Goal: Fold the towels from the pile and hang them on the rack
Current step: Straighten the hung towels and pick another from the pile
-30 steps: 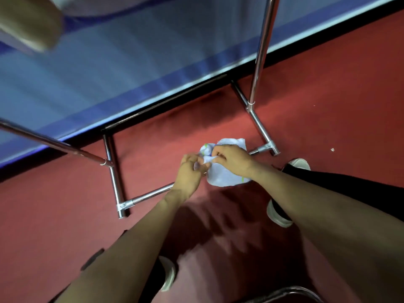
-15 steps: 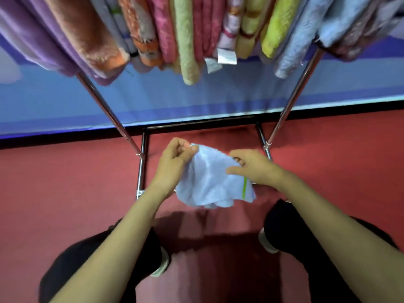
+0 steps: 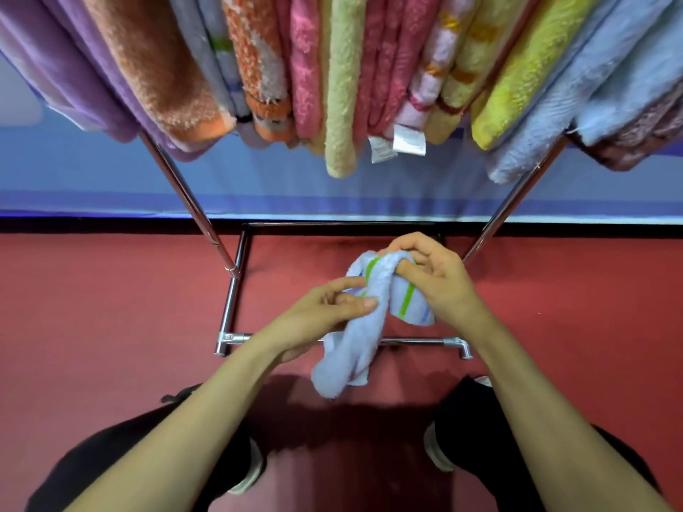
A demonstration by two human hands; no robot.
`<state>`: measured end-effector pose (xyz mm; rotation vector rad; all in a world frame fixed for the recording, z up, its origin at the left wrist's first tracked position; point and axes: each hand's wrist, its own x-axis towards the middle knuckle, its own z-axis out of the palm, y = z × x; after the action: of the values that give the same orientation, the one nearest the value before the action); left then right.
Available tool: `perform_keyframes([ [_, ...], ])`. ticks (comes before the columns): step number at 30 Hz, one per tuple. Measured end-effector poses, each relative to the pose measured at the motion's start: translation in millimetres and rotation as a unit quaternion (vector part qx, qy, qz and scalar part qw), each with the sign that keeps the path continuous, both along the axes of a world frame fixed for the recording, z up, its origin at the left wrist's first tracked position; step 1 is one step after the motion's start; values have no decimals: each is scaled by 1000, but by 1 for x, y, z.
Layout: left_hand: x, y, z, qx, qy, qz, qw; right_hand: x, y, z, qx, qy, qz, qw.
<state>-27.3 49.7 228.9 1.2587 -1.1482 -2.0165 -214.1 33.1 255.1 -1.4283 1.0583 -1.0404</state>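
Observation:
A small pale blue towel (image 3: 354,349) with green and purple stripes hangs bunched between my hands, above the red floor. My left hand (image 3: 325,312) pinches its middle fold between thumb and fingers. My right hand (image 3: 436,279) grips its upper end, fingers curled round the cloth. The chrome rack (image 3: 229,308) stands in front of me, its base bar just below my hands. Several folded towels (image 3: 340,86) in purple, orange, pink, green, yellow and blue hang side by side across the top of the rack.
A blue wall panel (image 3: 111,179) runs behind the rack. My legs in black trousers and my two shoes (image 3: 251,471) stand on the red floor (image 3: 92,327) on either side of the towel. The pile is out of view.
The view rose from the floor to the loaded rack. I lifted the blue towel off the floor. It was spread between my hands, and now it is bunched lengthwise and hangs down.

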Motion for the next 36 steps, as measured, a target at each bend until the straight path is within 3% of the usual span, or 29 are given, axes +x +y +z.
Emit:
perform_keyframes([
  [3, -5, -3, 4, 13, 13, 108, 994, 1, -1, 5, 17, -6, 21, 1000],
  [6, -1, -7, -8, -17, -89, 198, 976, -2, 2, 7, 35, 2, 63, 997],
  [10, 16, -10, -23, -100, -191, 84, 973, -8, 7, 17, 47, -14, 116, 992],
  [12, 20, -12, -27, -194, -239, 18, 951, -9, 7, 19, 57, -16, 130, 990],
  [14, 22, -16, -30, -252, -276, 23, 927, -12, 5, 16, 63, 1, 127, 990],
  [16, 26, -19, -26, -270, -305, 78, 910, -21, 0, 10, 45, 70, 116, 990],
  [18, 32, -22, -19, -285, -313, 125, 897, -33, -5, 0, -16, 222, 110, 969],
  [19, 33, -22, -17, -296, -316, 125, 893, -38, -5, -3, -31, 290, 109, 950],
  [21, 28, -17, -12, -307, -297, 93, 899, -39, -4, -5, -5, 344, 132, 930],
  [27, 13, -9, 0, -320, -157, 5, 934, -18, -11, -5, 76, 188, 170, 964],
  [33, 17, -5, 8, -383, -168, -9, 908, -13, -10, -5, 104, 146, 197, 964],
  [36, 18, -8, 8, -371, -178, 23, 911, -9, -10, -7, 39, 180, 156, 970],
])
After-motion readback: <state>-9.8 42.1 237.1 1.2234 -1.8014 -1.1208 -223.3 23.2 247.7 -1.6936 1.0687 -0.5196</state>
